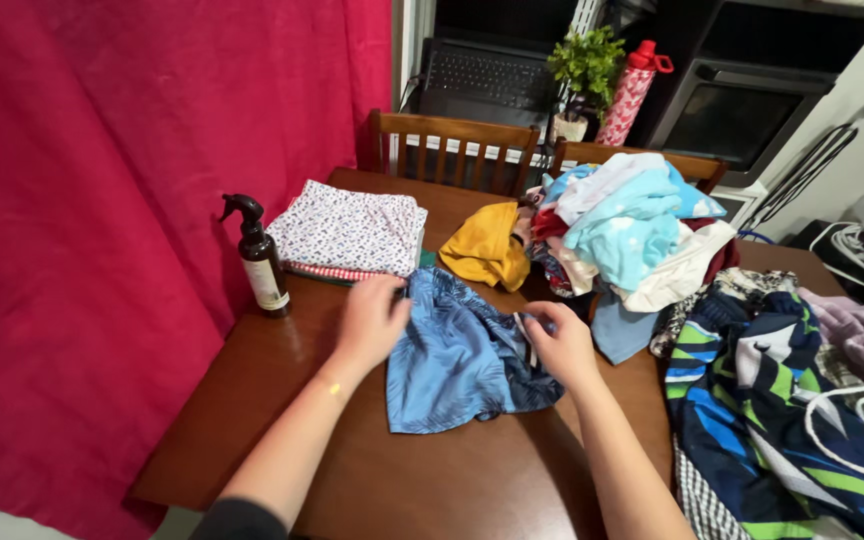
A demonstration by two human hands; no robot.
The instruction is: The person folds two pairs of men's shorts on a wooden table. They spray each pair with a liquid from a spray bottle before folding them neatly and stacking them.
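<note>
A blue patterned pair of shorts [457, 360] lies crumpled on the brown wooden table [282, 400] in front of me. My left hand [372, 320] rests on its upper left edge, fingers curled over the cloth. At the garment's right side my right hand [562, 345] pinches the fabric near a white drawstring. A folded stack of garments, topped by a white floral one [350, 228], sits beyond my left hand.
A dark spray bottle [259, 260] stands at the table's left edge beside a red curtain [102, 200]. A heap of unfolded clothes [632, 235] with a yellow piece [485, 245] fills the far right. Striped navy shorts [782, 400] lie right. Two wooden chairs [452, 150] stand behind.
</note>
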